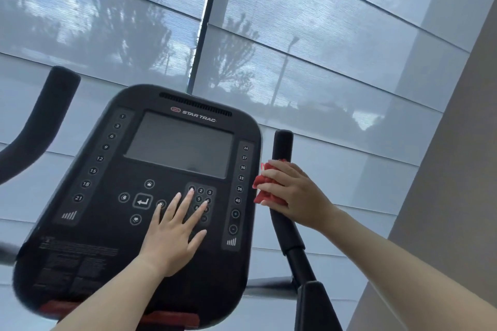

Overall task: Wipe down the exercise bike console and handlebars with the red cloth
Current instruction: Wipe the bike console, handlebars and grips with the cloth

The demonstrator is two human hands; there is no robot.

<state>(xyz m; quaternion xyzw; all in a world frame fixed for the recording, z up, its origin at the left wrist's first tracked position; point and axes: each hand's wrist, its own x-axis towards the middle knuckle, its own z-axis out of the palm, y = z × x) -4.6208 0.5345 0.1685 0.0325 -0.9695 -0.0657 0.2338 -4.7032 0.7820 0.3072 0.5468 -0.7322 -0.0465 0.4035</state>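
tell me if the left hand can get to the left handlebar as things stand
Probably yes. The left hand lies flat and empty on the console, and nothing stands between it and the left handlebar, off to the console's left. The red cloth, though, is in the right hand on the right handlebar.

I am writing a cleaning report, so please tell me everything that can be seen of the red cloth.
The red cloth is small and looks like soft fabric, bunched and creased, not spread flat. It lies against the upright black padded right handlebar, just beside the right edge of the black bike console. The right hand grips it, fingers curled over it, so only red patches show between and beyond them.
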